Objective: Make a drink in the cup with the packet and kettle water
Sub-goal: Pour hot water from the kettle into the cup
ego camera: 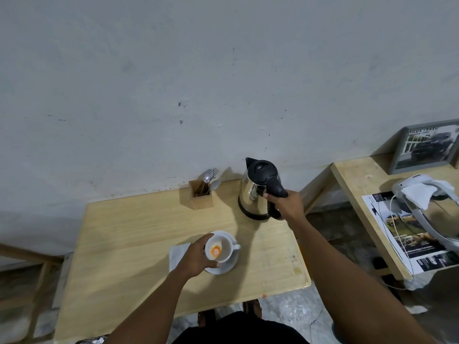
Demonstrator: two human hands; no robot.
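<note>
Gripping shiny steel kettle (253,194), apparently.

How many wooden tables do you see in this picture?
2. One table is in the middle, under the cup and kettle. The other table is at the right, with papers on it. A wooden frame at the far left may be a third.
</note>
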